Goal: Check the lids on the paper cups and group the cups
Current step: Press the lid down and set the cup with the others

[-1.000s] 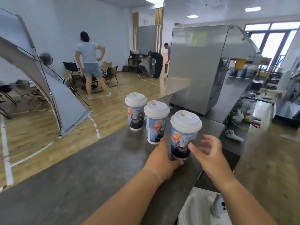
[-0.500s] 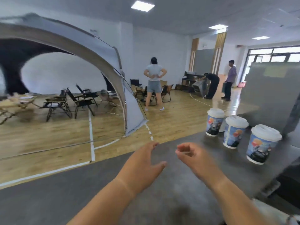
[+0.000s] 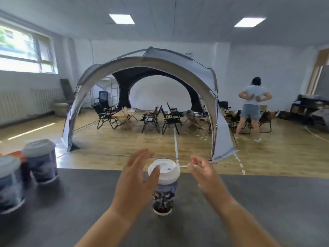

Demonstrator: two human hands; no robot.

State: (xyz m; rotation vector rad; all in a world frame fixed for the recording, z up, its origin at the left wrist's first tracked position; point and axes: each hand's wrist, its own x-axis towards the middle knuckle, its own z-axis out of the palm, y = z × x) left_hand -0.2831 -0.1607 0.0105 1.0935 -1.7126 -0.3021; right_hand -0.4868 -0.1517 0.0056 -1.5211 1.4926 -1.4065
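A paper cup (image 3: 163,198) with a white lid (image 3: 164,171) and a blue printed wall stands upright on the dark grey counter (image 3: 267,202), between my hands. My left hand (image 3: 135,180) is spread open just left of the cup, its thumb in front of the lid's edge; touch cannot be told. My right hand (image 3: 204,172) hovers to the right of the cup, fingers relaxed, apart from it. Two more lidded cups stand at the far left: one (image 3: 40,161) further back, one (image 3: 9,182) nearer and cut by the frame edge.
Beyond the counter's far edge lies a wooden floor with a large grey arched tent (image 3: 146,72), folding chairs (image 3: 151,120) and a low table under it. A person (image 3: 251,107) stands at the right with their back turned.
My view has swung left: the three grouped cups left the frame on the right. A single cup now stands between my hands, and two cups show at the left.
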